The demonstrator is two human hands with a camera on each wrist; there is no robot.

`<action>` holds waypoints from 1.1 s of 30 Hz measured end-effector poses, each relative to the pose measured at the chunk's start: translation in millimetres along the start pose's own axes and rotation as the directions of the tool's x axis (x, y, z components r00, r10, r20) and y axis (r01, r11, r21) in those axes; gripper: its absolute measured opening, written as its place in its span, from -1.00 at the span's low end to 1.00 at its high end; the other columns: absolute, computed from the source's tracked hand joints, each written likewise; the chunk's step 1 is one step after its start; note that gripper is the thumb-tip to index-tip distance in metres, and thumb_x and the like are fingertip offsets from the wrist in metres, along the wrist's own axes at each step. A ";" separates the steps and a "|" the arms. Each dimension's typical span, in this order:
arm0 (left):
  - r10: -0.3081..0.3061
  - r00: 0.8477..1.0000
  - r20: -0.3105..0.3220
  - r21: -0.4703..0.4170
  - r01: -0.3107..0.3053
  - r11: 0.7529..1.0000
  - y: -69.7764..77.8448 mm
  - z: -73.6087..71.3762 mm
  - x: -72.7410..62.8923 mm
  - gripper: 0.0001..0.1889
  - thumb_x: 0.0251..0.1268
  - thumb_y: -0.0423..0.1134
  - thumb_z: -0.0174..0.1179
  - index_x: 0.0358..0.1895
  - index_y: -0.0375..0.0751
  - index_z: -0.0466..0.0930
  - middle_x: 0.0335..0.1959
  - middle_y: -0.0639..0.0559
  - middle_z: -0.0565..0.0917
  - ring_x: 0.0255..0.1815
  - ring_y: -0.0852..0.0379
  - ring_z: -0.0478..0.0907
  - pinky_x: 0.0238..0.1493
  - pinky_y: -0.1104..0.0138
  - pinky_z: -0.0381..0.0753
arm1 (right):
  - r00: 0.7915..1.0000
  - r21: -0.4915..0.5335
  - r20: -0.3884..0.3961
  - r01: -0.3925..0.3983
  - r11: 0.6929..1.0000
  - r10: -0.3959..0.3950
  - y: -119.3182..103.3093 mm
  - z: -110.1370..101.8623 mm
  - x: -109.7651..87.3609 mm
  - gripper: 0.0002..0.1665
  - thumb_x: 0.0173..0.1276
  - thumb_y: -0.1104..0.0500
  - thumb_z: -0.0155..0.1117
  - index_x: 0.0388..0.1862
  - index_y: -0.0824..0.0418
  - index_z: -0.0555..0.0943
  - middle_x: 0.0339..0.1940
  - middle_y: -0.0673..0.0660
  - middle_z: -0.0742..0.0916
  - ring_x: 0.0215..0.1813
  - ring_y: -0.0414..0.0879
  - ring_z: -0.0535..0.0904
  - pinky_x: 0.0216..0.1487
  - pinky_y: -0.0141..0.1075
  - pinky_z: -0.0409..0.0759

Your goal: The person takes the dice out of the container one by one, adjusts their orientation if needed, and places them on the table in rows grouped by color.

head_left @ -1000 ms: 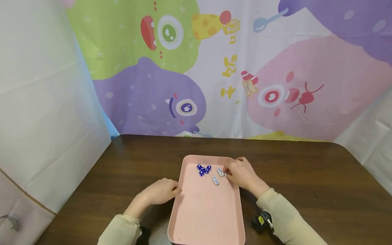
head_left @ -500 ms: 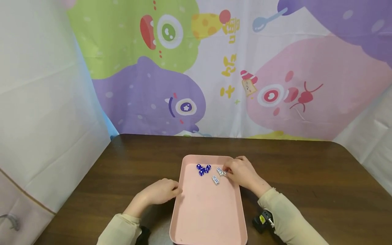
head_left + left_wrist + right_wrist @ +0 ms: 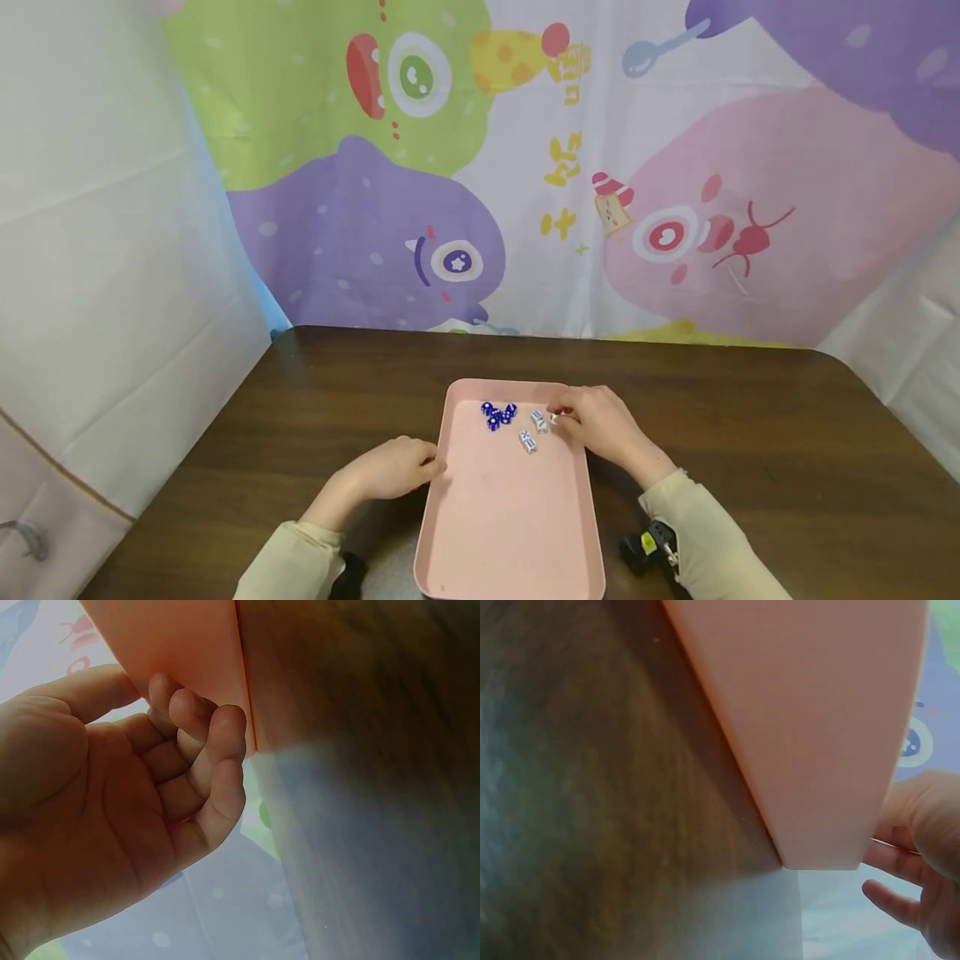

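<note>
My right hand (image 3: 602,422) is pinching a die (image 3: 555,418) near the tray (image 3: 510,525)'s far-right corner, white dice (image 3: 538,420) crowding between it and the blue dice (image 3: 496,416); left hand (image 3: 396,468)'s got the left edge.

Flat pink on tray (image 3: 510,508); deep blue with white dots on clustered dice (image 3: 493,422); white with blue markings on nearby dice (image 3: 528,442); dark brown with streaked wood grain on table (image 3: 720,408); cream on sleeves (image 3: 705,529); black with yellow patch on wrist gadget (image 3: 648,544); white on backdrop (image 3: 536,275), printed with spotted green figure (image 3: 292,92), spotted purple figure (image 3: 337,233), pink figure (image 3: 832,183), orange-dotted yellow hat (image 3: 506,60), yellow lettering (image 3: 562,162), pale blue spoon (image 3: 641,58); off-white on side curtain (image 3: 90,192)
</note>
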State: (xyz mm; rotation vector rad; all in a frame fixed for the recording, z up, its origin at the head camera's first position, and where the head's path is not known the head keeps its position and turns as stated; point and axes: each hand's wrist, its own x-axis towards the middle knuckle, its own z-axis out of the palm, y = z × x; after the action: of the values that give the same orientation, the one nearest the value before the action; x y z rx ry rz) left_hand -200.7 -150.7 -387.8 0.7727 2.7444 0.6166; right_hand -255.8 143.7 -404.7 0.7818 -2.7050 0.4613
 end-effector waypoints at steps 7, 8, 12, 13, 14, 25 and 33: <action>0.010 1.000 -0.005 -0.001 -0.010 1.000 -0.4 -0.4 0.1 -0.69 0.33 -0.22 -0.08 -0.63 -0.08 0.37 -0.76 0.17 0.38 -0.71 0.29 0.33 -0.58 0.38 0.32 | 0.998 0.011 -0.056 0.004 1.000 -0.004 1.7 -10.4 -1.7 -0.87 0.12 0.19 0.31 -0.31 0.07 0.68 -0.44 -0.06 0.66 -0.40 -0.19 0.55 -0.27 -0.25 0.50; 0.011 1.000 -0.008 0.003 -0.011 1.000 -0.5 -0.6 0.5 -0.69 0.33 -0.22 -0.08 -0.64 -0.08 0.36 -0.76 0.17 0.38 -0.71 0.29 0.32 -0.58 0.38 0.32 | 0.998 0.015 -0.068 0.007 1.000 -0.006 2.2 -11.9 -1.7 -0.87 0.11 0.19 0.32 -0.32 0.08 0.68 -0.43 -0.06 0.66 -0.39 -0.19 0.55 -0.26 -0.24 0.50; 0.005 1.000 -0.006 0.000 -0.005 1.000 -0.4 -0.9 0.9 -0.67 0.34 -0.22 -0.09 -0.65 -0.08 0.35 -0.76 0.18 0.36 -0.71 0.29 0.30 -0.59 0.38 0.32 | 0.996 0.028 -0.093 0.003 1.000 0.000 5.4 -16.3 -3.2 -0.85 0.09 0.22 0.33 -0.31 0.08 0.66 -0.38 -0.05 0.68 -0.36 -0.17 0.57 -0.25 -0.23 0.51; 0.005 1.000 -0.006 0.003 -0.005 1.000 -0.4 -0.6 0.7 -0.67 0.34 -0.21 -0.09 -0.65 -0.08 0.35 -0.76 0.18 0.35 -0.71 0.29 0.30 -0.58 0.38 0.31 | 0.996 0.032 -0.094 -0.002 0.999 0.005 6.5 -16.6 -3.9 -0.85 0.09 0.22 0.32 -0.31 0.08 0.66 -0.37 -0.04 0.68 -0.35 -0.17 0.57 -0.25 -0.22 0.52; 0.005 1.000 -0.004 0.003 -0.005 1.000 -0.2 -0.5 0.5 -0.67 0.34 -0.21 -0.09 -0.65 -0.08 0.35 -0.76 0.18 0.35 -0.71 0.29 0.30 -0.58 0.38 0.31 | 0.995 0.036 -0.094 -0.009 0.999 0.012 7.4 -17.3 -4.7 -0.85 0.09 0.23 0.32 -0.30 0.09 0.66 -0.36 -0.04 0.68 -0.34 -0.17 0.58 -0.26 -0.22 0.52; 0.010 1.000 -0.005 -0.013 -0.010 1.000 1.1 0.9 -2.0 -0.69 0.36 -0.22 -0.10 -0.61 -0.08 0.39 -0.74 0.17 0.38 -0.69 0.29 0.32 -0.55 0.38 0.33 | 0.990 0.058 -0.135 -0.035 0.998 0.043 17.6 -22.8 -10.0 -0.85 0.10 0.20 0.34 -0.30 0.08 0.65 -0.37 -0.03 0.70 -0.33 -0.13 0.61 -0.25 -0.18 0.52; 0.013 1.000 -0.010 0.008 -0.013 1.000 0.9 0.3 -1.6 -0.70 0.35 -0.21 -0.08 -0.60 -0.09 0.40 -0.71 0.17 0.35 -0.66 0.27 0.30 -0.52 0.37 0.32 | 0.987 0.071 -0.143 -0.065 0.995 0.074 25.2 -26.0 -13.4 -0.84 0.12 0.20 0.32 -0.27 0.11 0.67 -0.38 -0.01 0.71 -0.34 -0.11 0.62 -0.28 -0.17 0.51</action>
State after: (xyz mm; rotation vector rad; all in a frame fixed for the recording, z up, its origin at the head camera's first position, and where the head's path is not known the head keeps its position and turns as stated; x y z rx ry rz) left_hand -198.8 -150.7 -387.5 0.7921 2.7552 0.6139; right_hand -254.1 180.0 -391.4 0.6453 -2.5991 0.6030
